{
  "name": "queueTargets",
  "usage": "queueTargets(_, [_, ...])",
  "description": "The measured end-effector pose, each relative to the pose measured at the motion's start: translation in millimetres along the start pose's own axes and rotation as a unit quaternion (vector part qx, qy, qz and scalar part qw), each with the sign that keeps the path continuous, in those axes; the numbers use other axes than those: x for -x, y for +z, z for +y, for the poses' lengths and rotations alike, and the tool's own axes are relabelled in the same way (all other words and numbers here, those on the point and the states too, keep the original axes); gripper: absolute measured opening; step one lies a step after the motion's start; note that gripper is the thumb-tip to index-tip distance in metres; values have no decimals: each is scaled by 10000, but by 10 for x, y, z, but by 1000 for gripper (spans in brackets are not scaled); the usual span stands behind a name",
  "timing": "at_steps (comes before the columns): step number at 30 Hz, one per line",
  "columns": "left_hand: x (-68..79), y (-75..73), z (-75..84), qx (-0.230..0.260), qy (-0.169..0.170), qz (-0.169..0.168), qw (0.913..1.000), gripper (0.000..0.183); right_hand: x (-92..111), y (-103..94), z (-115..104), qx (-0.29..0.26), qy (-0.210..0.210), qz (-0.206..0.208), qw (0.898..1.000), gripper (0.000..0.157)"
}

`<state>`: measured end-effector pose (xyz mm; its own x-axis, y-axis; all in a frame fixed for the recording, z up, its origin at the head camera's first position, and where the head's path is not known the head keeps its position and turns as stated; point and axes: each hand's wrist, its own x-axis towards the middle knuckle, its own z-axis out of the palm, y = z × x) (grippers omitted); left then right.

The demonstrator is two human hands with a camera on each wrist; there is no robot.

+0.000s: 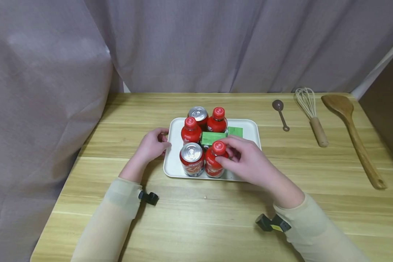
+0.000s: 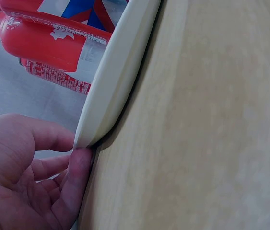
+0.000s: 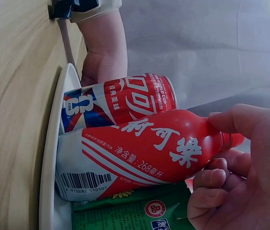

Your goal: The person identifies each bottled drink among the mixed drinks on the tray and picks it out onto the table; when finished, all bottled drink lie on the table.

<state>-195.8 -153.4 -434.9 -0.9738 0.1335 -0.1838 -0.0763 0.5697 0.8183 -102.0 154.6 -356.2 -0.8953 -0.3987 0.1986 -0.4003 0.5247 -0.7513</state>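
Observation:
A white tray [image 1: 174, 165] carries red soda cans and red plastic bottles. My left hand [image 1: 152, 145] pinches its left rim; in the left wrist view thumb and finger meet at the tray edge [image 2: 108, 96]. My right hand [image 1: 249, 160] holds the front red bottle [image 1: 213, 165] by its neck, under the cap. That bottle [image 3: 135, 153] stands upright on the tray, beside a soda can [image 1: 192, 160]. Behind are two more red bottles [image 1: 190, 135] [image 1: 217, 124] and another can [image 1: 198, 114]. Green packages [image 1: 213, 138] lie among them, partly hidden by my right hand.
To the right on the wooden table [image 1: 196, 225] lie a small brown spoon [image 1: 280, 112], a whisk [image 1: 311, 114] with a wooden handle, and a wooden spatula [image 1: 353, 134]. A grey curtain [image 1: 190, 47] hangs behind the table and along its left side.

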Motion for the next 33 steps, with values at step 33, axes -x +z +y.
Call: queueTargets(33, [-5, 8, -17, -22, -8, 33, 10000, 52, -3, 43, -19, -220, 213, 159, 9994, 29])
